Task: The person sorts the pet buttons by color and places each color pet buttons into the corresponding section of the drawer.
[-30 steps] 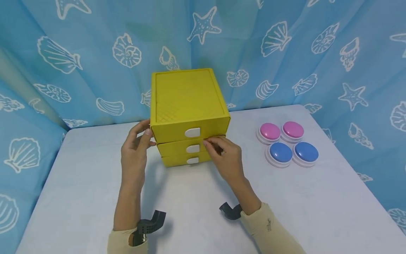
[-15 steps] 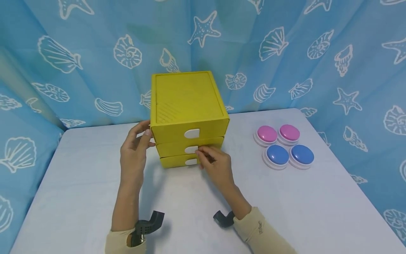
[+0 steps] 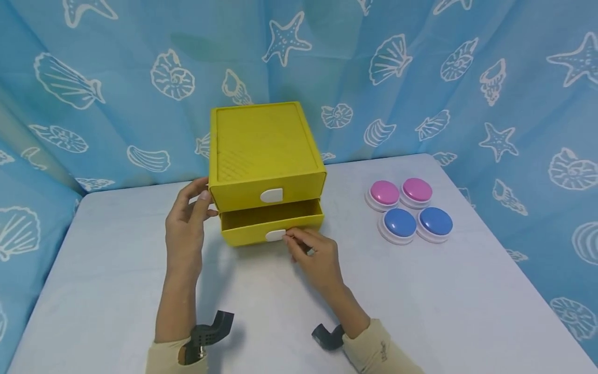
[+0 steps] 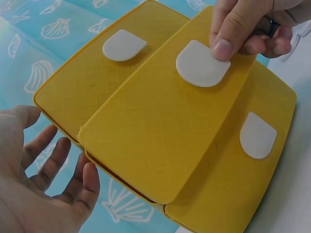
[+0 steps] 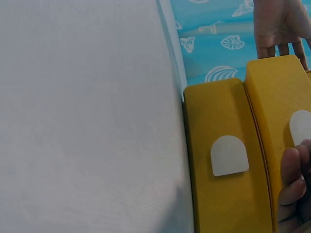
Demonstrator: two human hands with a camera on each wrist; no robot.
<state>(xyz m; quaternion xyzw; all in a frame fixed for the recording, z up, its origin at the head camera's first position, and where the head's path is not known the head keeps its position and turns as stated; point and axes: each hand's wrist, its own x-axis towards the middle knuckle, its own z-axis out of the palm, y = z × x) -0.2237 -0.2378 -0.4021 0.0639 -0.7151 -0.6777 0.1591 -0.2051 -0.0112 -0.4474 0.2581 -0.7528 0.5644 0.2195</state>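
A yellow cabinet [image 3: 261,140] with three drawers, each bearing a white rounded tab, stands at the back of the table. Its middle drawer [image 3: 272,234] is pulled partway out, and the visible inside is bare yellow. My right hand [image 3: 315,257] pinches the white tab [image 4: 201,63] of that drawer between thumb and finger. My left hand [image 3: 187,223] rests its extended fingers against the cabinet's left side. In the left wrist view the top and bottom drawers are closed. The extended drawer hides the bottom one [image 5: 223,201] in the head view.
Two pink buttons [image 3: 384,192] and two blue buttons [image 3: 399,222] on white bases sit on the table right of the cabinet. A white cloth [image 3: 261,306] covers the table. A blue curtain [image 3: 345,47] with shell prints hangs behind and beside it.
My right hand has moved down and toward me, pulling the middle drawer out by its tab. My left hand has stayed against the cabinet's side. The head view has shifted slightly.
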